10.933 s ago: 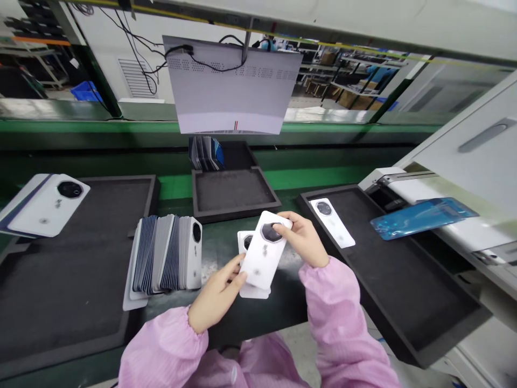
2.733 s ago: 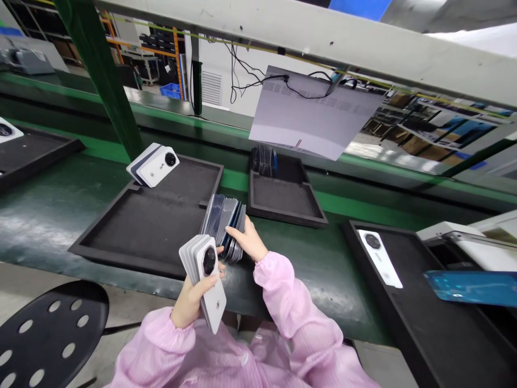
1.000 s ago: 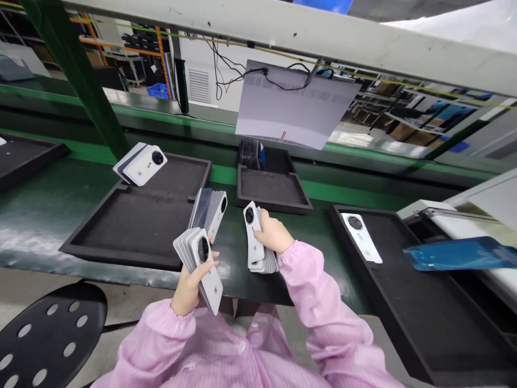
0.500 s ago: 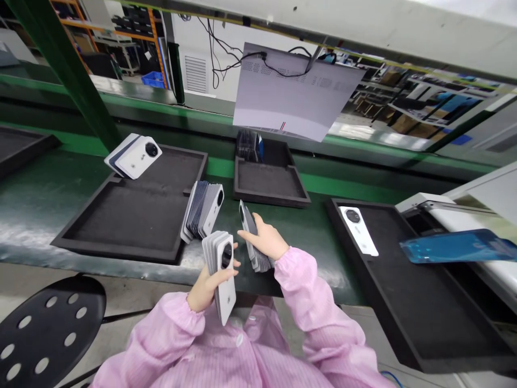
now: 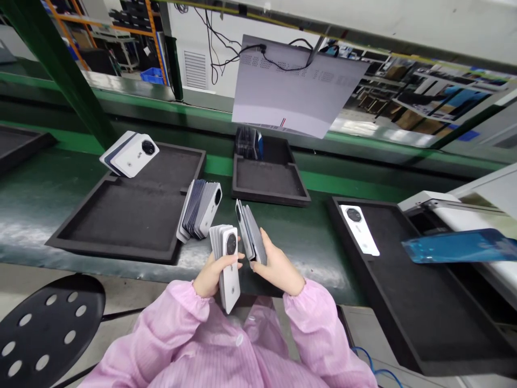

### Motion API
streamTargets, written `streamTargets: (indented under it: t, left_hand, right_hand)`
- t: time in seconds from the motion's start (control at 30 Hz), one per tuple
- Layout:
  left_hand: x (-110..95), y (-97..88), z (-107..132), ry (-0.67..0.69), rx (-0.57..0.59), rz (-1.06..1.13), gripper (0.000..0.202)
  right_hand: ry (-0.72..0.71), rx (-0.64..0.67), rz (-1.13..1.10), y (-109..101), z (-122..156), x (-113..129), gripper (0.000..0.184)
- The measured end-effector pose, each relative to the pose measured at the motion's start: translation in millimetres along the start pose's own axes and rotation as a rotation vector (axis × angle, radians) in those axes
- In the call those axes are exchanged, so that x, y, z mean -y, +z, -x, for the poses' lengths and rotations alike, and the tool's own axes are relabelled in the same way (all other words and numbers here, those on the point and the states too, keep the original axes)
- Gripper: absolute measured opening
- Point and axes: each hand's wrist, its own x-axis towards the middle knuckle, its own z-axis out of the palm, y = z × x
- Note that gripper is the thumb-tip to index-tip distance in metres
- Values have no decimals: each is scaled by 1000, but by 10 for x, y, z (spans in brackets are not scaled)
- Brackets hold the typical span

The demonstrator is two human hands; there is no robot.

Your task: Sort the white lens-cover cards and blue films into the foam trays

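My left hand [image 5: 209,276] is closed around a fanned stack of white phone back covers [image 5: 231,280], each with a round black camera area; the thumb lies across the front one. To its right, my right hand [image 5: 281,270] grips a second stack of grey and white phone back covers [image 5: 251,233] near its lower end, and this stack stands tilted over the green bench. Just beyond my left hand, a row of white and dark blue phone back covers [image 5: 198,210] leans against the corner of the left black tray [image 5: 133,249].
More covers [image 5: 133,156] lie on the left tray's far corner. A small black tray [image 5: 270,198] with thin dark pieces stands at the back, under a hanging sheet [image 5: 297,89]. On the right are a long black tray [image 5: 404,307], a white cover [image 5: 359,230] and blue film [image 5: 460,247].
My right hand has shifted right and down, from the upper part of its stack to the lower end. My left hand and its stack have moved slightly right, closer to the other stack.
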Motion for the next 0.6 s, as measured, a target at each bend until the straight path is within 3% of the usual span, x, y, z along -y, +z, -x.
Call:
streamTargets:
  t: [0.13,0.27,0.43,0.6]
  left_hand:
    - [-29,45,-79,-19,-102,-31,32]
    - [-47,48,-150,11,-124,-31,24]
    - [-108,63,-211,55,-136,-47,32]
    - [-205,127,-323,56,-139,-91,40]
  right_hand:
    - [-2,-57,103,57,22,42,82]
    - [67,-153,189,99,27,123,75]
    - [112,-242,291,139,12,141,64]
    - [100,-214,351,107,-3,198,61]
